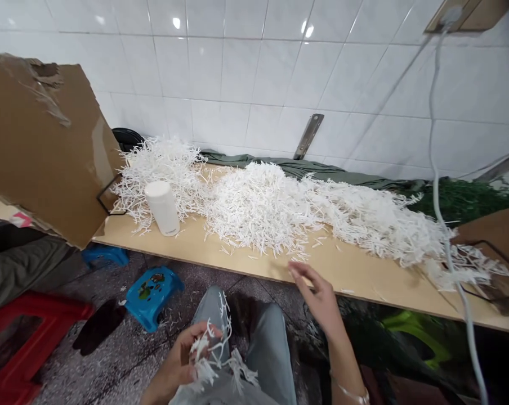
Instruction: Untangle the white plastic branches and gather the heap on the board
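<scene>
Lap: grey trouser legs [263, 337] fill the bottom of the view, with loose white bits lying on the cloth.
Left hand: the left hand [179, 360] is curled shut around a white sprig bunch [214, 351], just above the lap.
White sprig bunch: thin, branching, matt white plastic stems, spiky and tangled, sticking up and out past the fingers.
Right hand: the right hand [317, 298] is open and empty, fingers loosely spread, just short of the surface's near edge; a thin bracelet [351, 392] sits on the wrist.
Floor: a blue stool [152, 292] and a red stool [22, 337] stand to the left on speckled floor scattered with white scraps.
Surface: the pale wooden surface [356, 270] runs left to right, stray white pieces near its front edge.
White sprig heap [280, 208]: a long, loose mound of the same white stems, covering most of the surface.
Canister: a white canister [163, 208] stands upright against the heap's left end.
Cardboard: a torn cardboard sheet [39, 146] leans in at the left.
Cable: a grey cable [442, 197] hangs down on the right.
Back: a green cloth [305, 169] and green foliage [465, 197] lie along the white tiled wall [237, 67].
</scene>
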Tool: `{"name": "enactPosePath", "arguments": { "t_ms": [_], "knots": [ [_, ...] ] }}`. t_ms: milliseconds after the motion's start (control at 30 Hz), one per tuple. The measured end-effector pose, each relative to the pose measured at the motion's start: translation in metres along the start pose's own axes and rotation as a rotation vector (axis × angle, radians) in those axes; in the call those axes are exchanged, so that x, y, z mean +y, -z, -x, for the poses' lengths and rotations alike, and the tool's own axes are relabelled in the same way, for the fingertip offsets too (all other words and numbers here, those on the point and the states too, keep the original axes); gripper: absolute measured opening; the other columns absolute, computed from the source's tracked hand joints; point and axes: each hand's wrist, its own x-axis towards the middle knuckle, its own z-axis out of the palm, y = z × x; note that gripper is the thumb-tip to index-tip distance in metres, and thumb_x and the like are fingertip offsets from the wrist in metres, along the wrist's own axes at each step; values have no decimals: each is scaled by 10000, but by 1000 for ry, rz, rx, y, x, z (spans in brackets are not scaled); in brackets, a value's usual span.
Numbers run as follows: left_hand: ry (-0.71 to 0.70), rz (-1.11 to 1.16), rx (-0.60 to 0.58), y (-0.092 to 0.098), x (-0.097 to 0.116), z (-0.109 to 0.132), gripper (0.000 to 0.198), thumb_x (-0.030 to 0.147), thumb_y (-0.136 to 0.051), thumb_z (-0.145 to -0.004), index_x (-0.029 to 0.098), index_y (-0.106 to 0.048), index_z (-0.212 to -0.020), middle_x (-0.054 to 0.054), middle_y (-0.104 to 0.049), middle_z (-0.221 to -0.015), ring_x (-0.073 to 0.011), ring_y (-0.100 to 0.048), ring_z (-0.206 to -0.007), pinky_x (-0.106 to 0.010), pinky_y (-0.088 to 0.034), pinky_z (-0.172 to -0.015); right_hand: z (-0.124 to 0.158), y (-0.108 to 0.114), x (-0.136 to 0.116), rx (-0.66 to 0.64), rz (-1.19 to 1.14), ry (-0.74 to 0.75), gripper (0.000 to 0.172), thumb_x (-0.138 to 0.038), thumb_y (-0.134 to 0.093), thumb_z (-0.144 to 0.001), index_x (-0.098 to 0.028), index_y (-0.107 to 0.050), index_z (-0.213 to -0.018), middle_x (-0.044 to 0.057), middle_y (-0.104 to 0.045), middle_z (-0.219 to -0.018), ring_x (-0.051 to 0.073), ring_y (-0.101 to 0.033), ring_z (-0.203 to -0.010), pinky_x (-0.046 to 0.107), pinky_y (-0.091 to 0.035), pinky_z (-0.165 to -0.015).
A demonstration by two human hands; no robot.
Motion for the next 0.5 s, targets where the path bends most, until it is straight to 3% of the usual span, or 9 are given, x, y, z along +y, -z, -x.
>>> {"name": "enactPosePath", "arguments": {
  "t_ms": [100,267,400,500],
  "knots": [
    [-6,-23,64,6,2,-4,700,657,-779,-480,193,-670,-992,32,-415,-645,-112,-378,-586,-260,-376,-653,31,-12,-10,-199,-85,-38,316,-473,-528,-876,-203,-676,-945,85,-723,-883,254,-680,-871,374,-532,-822],
    [53,-200,193,2,-12,-15,503,625,-667,-686,221,-696,-983,-39,-605,-868,-170,-492,-725,-281,-391,-703,75,-44,-12,-341,-168,-106,331,-485,-502,-883,-220,-696,-924,68,-727,-828,258,-690,-829,376,-550,-806],
    [77,-220,160,-9,-21,-24,538,679,-595,-720,169,-705,-849,17,-450,-612,-138,-395,-614,-274,-344,-657,105,-73,-14,-350,-224,-105,291,-456,-544,-865,-263,-682,-1034,60,-715,-969,250,-676,-918,352,-552,-845],
    [64,-229,108,-22,-18,-27,574,715,-521,-747,162,-674,-757,32,-378,-566,-139,-375,-595,-281,-341,-655,112,-83,-23,-330,-264,-29,300,-429,-548,-867,-294,-647,-1116,51,-690,-1063,246,-657,-977,333,-547,-849]
  ]
}}
